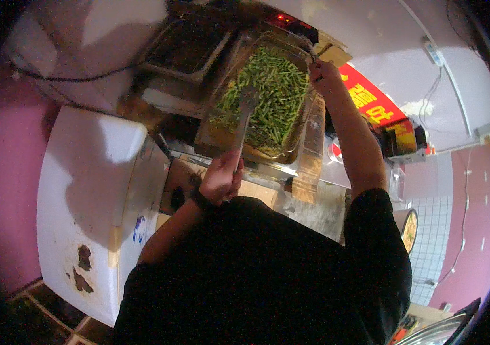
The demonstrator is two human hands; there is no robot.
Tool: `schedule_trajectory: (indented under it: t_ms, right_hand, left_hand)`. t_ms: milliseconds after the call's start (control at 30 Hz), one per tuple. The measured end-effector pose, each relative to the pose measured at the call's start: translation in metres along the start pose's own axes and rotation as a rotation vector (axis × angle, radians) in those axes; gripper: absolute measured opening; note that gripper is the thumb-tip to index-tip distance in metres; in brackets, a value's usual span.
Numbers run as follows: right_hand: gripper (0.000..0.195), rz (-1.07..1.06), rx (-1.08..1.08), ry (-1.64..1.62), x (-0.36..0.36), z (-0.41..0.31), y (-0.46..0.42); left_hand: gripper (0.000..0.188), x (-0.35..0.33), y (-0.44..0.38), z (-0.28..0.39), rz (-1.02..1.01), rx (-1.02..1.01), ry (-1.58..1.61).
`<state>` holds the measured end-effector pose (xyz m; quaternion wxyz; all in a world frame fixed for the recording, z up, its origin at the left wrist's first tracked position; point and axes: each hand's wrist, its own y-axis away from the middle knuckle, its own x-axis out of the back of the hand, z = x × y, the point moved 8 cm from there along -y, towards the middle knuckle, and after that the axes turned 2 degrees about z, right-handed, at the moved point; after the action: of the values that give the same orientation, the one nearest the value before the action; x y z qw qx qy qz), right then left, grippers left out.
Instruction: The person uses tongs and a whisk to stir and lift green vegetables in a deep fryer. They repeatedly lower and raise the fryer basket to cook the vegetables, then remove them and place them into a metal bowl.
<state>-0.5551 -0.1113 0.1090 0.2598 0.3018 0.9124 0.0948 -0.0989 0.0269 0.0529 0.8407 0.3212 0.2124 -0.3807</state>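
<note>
Cut green beans (270, 95) fill a rectangular metal pan (290, 157) in front of me. My left hand (222, 177), with a dark band at its wrist, is closed around a long metal utensil (244, 125). The utensil's darker far end reaches into the beans; whether it is tongs or a spatula I cannot tell. Stretched forward, my right hand (324, 76) is closed at the pan's far right corner. Its fingers are on a thin metal handle or the rim; blur hides which.
A second, dark rectangular tank (188, 47) stands left of the pan. Beyond them is a control box (292, 26) with lit red lamps. A white chest (89, 185) with rust patches stands at left. Cardboard (309, 164) lies along the pan's right side; a red sign (370, 97) bears writing.
</note>
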Motion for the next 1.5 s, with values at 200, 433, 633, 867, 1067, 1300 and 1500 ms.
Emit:
schedule_trajectory:
  t_ms: [200,433,633,867,1067,1300,1500]
  right_hand:
    - [0.013,0.107,-0.021,0.020,-0.070,0.042,0.040]
    - [0.011,0.019,-0.011,0.136,-0.042,0.043,0.014]
    - [0.009,0.086,-0.071,-0.071,-0.003,0.036,0.001]
    - [0.015,-0.121,-0.023,-0.052,-0.010,0.039,0.003]
    - [0.024,-0.047,0.073,0.047,-0.008,0.056,0.021]
    - [0.036,0.136,0.359,0.955,-0.040,0.010,0.179]
    - [0.032,0.294,0.512,1.527,-0.029,0.057,0.250]
  left_hand:
    - [0.038,0.018,0.011,0.004,0.053,-0.129,0.010]
    - [0.039,0.022,0.014,0.004,0.187,-0.015,0.018]
    - [0.041,0.017,0.008,0.004,0.116,0.022,-0.005]
    - [0.044,0.030,0.010,0.003,0.159,0.050,-0.054]
    - [0.043,0.021,0.023,0.020,0.164,0.032,-0.148]
    - [0.044,0.038,0.022,0.014,0.184,-0.075,-0.341]
    - [0.042,0.021,0.030,0.018,0.183,0.060,-0.244]
